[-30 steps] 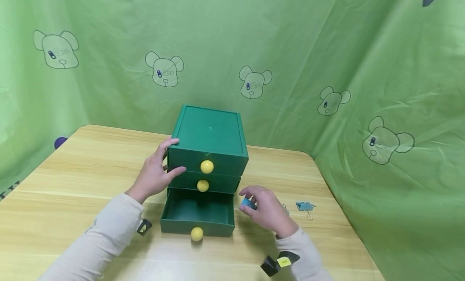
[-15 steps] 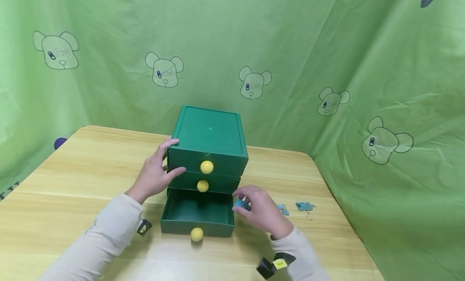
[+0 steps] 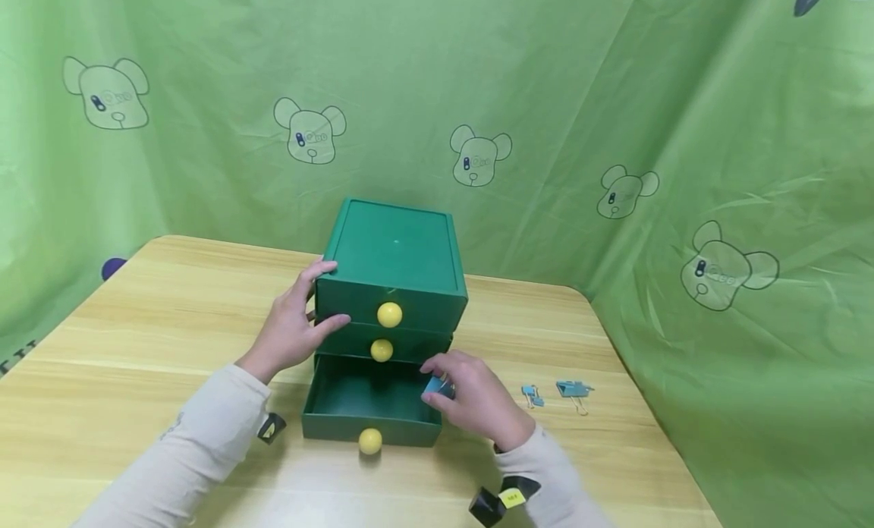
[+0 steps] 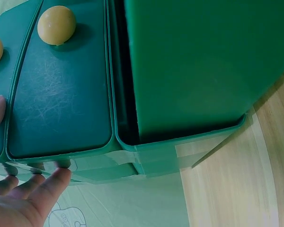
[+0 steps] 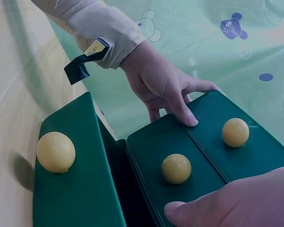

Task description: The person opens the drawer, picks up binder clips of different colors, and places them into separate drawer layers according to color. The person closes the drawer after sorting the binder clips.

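A green three-drawer desktop cabinet (image 3: pixel 396 243) with yellow ball knobs stands on the table. Its bottom drawer (image 3: pixel 362 391) is pulled out and its upper two are closed. My left hand (image 3: pixel 288 327) rests on the cabinet's left side, thumb on the front. In the left wrist view its fingertips (image 4: pixel 59 177) touch the side wall. Between thumb and fingers, my right hand (image 3: pixel 474 399) pinches a blue binder clip (image 3: pixel 437 387) at the drawer's right edge. The right wrist view shows the right thumb (image 5: pixel 227 203), while the clip is hidden there.
Two more blue binder clips, a smaller one (image 3: pixel 532 395) and a larger one (image 3: pixel 573 389), lie on the wooden table (image 3: pixel 171 308) to the right. A green curtain (image 3: pixel 396 73) with bear outlines hangs behind and along the right side.
My right hand has moved left with the binder clip, from beside the drawer to over its right edge. The smaller clip on the table has come into full view. My left hand has stayed put.
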`<state>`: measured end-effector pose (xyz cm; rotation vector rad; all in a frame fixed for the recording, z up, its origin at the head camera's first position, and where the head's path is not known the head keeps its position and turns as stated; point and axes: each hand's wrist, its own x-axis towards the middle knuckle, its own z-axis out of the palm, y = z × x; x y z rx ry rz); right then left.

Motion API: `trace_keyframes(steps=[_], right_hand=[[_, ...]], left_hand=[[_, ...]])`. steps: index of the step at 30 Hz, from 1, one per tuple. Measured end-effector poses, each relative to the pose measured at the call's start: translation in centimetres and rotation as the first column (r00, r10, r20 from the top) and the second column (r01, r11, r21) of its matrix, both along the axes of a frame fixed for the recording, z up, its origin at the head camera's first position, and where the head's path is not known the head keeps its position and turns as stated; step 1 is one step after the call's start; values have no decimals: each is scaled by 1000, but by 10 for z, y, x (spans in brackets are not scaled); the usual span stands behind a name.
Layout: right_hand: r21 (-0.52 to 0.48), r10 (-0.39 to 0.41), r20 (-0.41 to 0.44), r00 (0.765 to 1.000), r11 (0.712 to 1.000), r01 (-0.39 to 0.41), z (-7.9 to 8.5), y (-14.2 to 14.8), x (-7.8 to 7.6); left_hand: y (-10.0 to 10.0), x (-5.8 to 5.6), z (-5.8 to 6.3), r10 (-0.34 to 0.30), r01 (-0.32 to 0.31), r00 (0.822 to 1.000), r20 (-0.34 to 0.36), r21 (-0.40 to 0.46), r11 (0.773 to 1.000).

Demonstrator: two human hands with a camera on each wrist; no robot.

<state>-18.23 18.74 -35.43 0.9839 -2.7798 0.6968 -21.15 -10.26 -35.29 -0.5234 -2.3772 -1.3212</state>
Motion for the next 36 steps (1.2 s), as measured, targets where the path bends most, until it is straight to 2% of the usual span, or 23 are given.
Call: trace_keyframes(steps=[15, 36], right_hand=[[23, 55, 12, 998, 998, -55, -1, -17, 0], [-20, 109, 18, 994, 994, -109, -6, -29, -3]], left_hand=[[0, -1, 1, 8, -8, 1000, 2, -12, 1000], [1, 0, 0, 5, -5, 1000, 8, -3, 1000]])
